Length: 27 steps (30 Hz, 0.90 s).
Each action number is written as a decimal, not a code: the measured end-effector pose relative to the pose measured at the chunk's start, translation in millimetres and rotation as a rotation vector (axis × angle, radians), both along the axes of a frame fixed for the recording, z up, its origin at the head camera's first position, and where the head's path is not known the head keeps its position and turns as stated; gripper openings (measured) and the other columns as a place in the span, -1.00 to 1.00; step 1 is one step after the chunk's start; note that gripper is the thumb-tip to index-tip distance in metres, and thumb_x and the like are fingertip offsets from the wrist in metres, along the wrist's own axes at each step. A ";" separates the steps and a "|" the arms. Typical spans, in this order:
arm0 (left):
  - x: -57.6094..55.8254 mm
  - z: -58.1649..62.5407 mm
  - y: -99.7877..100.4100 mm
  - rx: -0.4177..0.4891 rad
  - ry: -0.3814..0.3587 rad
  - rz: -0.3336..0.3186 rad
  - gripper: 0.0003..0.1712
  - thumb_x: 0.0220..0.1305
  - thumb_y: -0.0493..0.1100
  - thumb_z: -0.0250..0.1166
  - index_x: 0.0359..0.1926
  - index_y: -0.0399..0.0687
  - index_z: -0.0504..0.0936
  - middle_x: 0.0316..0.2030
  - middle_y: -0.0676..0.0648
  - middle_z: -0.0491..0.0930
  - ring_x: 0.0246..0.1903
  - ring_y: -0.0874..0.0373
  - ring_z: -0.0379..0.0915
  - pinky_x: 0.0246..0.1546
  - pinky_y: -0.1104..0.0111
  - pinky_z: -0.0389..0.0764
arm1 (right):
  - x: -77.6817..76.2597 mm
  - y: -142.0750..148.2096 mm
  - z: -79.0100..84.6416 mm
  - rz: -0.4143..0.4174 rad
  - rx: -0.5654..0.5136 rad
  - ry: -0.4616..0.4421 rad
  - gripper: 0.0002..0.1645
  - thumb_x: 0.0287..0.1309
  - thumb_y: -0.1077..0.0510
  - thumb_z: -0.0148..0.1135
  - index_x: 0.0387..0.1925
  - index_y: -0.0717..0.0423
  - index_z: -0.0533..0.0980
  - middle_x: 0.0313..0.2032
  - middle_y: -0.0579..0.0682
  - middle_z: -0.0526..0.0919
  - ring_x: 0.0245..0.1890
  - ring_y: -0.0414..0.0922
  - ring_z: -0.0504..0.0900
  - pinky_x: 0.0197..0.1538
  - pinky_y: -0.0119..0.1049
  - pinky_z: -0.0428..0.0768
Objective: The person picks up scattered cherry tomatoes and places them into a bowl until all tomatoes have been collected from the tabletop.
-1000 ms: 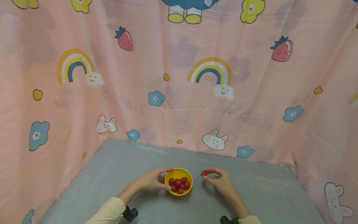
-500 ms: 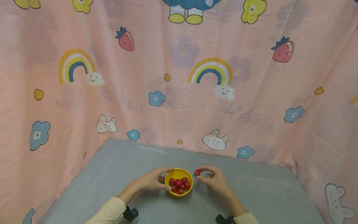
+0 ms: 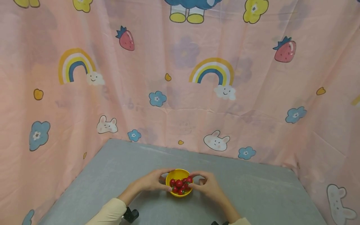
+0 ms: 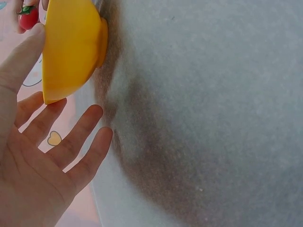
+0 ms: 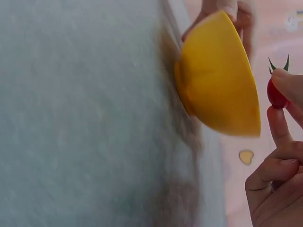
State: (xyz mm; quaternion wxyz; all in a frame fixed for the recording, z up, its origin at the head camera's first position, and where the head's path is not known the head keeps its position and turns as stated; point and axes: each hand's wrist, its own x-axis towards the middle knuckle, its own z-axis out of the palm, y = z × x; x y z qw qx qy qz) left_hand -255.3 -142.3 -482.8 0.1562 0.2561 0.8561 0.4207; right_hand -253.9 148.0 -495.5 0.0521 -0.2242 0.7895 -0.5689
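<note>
A yellow bowl (image 3: 180,172) with several red cherry tomatoes (image 3: 179,183) in it stands on the grey table. My left hand (image 3: 154,180) holds the bowl from its left side, thumb and fingertips at the rim; its other fingers spread below the rim in the left wrist view. Between thumb and index finger, my right hand (image 3: 206,186) pinches one cherry tomato (image 5: 276,93) by the bowl's right edge. Green leaves on that tomato show in the right wrist view, where it is held just above the rim. The bowl's inside is hidden in both wrist views.
The grey tabletop (image 3: 135,162) spreads around the bowl. A pink curtain (image 3: 180,118) printed with rainbows, rabbits and flowers hangs behind it and along both sides. A dark wrist mount (image 3: 131,215) sits by the left sleeve (image 3: 111,211).
My right hand has moved left with its cherry tomato, from beside the bowl to over the bowl's right edge. The left hand and the bowl stay in place.
</note>
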 end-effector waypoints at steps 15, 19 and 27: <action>-0.3 0.2 4.1 0.004 0.016 -0.033 -0.15 0.26 -0.07 0.50 0.50 -0.02 0.34 0.38 -0.15 0.38 0.01 0.03 0.61 0.02 0.20 0.64 | 9.4 -5.0 -3.8 0.031 -0.025 -0.055 -0.65 0.18 0.18 0.50 -0.01 0.17 0.66 -0.10 0.11 0.69 -0.71 -0.27 0.21 -0.63 -0.50 0.27; 0.3 0.7 3.4 0.007 -0.002 -0.021 -0.14 0.26 -0.08 0.50 0.50 -0.02 0.33 0.40 -0.16 0.36 0.03 -0.01 0.60 0.04 0.16 0.63 | 8.3 4.0 -5.2 0.003 -0.018 -0.052 -0.68 0.21 0.19 0.47 -0.01 0.17 0.67 -0.12 0.09 0.68 -0.72 -0.27 0.21 -0.63 -0.49 0.25; 6.6 4.2 -10.7 -0.003 0.084 0.051 -0.08 0.39 0.05 0.36 0.58 -0.08 0.12 0.48 -0.17 0.21 0.32 -0.24 0.31 0.24 -0.12 0.42 | 11.3 34.7 -4.5 -0.106 0.024 -0.024 -0.71 0.32 0.17 0.37 -0.03 0.28 0.65 -0.12 0.12 0.67 -0.71 -0.25 0.25 -0.63 -0.46 0.30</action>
